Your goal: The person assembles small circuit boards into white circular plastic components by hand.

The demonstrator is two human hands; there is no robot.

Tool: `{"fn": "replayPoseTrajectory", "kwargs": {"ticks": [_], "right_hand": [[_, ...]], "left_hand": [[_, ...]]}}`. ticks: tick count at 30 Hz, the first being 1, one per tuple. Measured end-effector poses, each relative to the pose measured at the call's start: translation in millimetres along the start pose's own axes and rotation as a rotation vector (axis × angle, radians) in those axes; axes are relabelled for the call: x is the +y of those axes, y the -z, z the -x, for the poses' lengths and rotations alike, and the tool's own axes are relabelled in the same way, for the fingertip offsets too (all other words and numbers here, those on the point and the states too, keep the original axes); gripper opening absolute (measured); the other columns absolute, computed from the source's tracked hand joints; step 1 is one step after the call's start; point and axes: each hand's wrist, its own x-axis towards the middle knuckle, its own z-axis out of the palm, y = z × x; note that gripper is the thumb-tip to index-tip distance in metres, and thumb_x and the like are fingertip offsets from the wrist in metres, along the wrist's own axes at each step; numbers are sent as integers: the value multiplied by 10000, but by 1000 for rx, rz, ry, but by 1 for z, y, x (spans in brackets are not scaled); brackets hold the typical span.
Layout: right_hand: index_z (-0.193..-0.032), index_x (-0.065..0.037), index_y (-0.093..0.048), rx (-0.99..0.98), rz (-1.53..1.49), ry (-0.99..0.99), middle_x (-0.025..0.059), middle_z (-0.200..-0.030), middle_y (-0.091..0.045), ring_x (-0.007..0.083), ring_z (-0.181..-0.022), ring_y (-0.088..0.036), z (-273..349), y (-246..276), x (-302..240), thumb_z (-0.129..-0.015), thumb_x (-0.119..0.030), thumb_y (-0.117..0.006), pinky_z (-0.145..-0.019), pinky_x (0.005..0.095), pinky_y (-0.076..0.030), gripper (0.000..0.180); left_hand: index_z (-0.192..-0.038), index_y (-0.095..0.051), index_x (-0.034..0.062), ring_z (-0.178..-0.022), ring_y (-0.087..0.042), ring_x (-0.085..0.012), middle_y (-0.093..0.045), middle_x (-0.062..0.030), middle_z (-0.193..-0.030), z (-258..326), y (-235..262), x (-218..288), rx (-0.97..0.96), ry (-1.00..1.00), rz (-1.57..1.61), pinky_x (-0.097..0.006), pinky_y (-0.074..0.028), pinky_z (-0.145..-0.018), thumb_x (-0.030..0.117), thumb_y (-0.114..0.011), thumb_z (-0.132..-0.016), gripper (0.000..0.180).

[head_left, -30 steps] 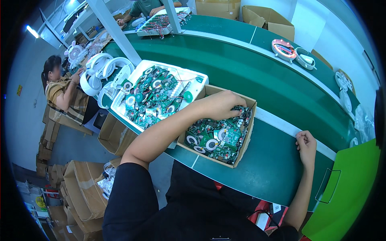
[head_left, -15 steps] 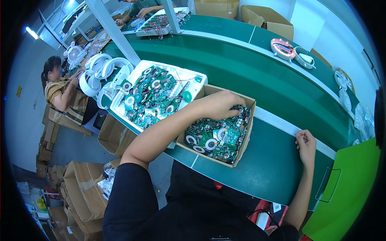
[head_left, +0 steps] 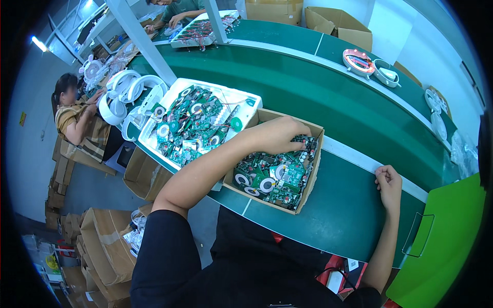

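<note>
An open cardboard box (head_left: 311, 192) stands on the green table in front of me, filled with green circuit boards (head_left: 294, 174), some bearing white ring-shaped coils. My left hand (head_left: 284, 134) reaches over its far side, fingers curled down and closed on a circuit board (head_left: 308, 141) in the far right corner; the fingertips are partly hidden. My right hand (head_left: 389, 182) rests by the pale strip along the table's far edge, its fingers loosely curled in with nothing seen in them. To the box's left lies a white foam tray (head_left: 246, 98) heaped with more circuit boards, coils and thin wires.
White plastic ring-shaped housings (head_left: 123, 95) crowd the table left of the tray. A bright green panel (head_left: 447, 236) stands at the right end. Beyond is a green conveyor (head_left: 287, 66) carrying round housings (head_left: 358, 62). Two people work on the left and at the back.
The view has shifted slightly. Both my hands keep their places, the left in the box and the right at the table's far edge. The co-workers' hands have moved a little.
</note>
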Motion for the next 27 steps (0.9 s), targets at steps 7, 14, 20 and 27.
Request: {"fn": "replayPoseTrajectory", "kwargs": {"ticks": [7,14,20,27], "right_hand": [[-964,-18,-679,0,-24,5,-22,-770,-619,47,-683,-565,1,0,0,-1017,-72,-659,-576,224,-432,79],[-966,-17,-686,-8,-31,7,-21,-781,-625,45,-687,-571,-1,-2,0,-1015,-65,-659,-573,223,-433,74],[-966,-20,-688,8,-49,6,-23,-780,-626,42,-684,-567,-1,0,3,-1013,-65,-663,-576,219,-429,69],[-965,-17,-687,2,-64,16,-21,-781,-629,40,-682,-564,0,-1,3,-1011,-60,-660,-574,220,-427,68]], "left_hand": [[-1176,-733,-18,-1055,-723,-416,-761,-240,-1094,1,0,1,43,-36,-21,-482,-546,-969,171,-744,-963,285],[-1187,-732,-12,-1020,-728,-401,-768,-217,-1091,2,1,-1,-7,-15,-18,-463,-555,-939,151,-749,-954,285],[-1176,-733,-12,-995,-731,-389,-765,-212,-1084,1,0,0,-7,-7,-48,-456,-556,-921,158,-784,-930,304],[-1158,-723,0,-962,-723,-386,-758,-201,-1067,2,-1,-1,-7,-16,-62,-455,-555,-875,125,-795,-912,285]]}}
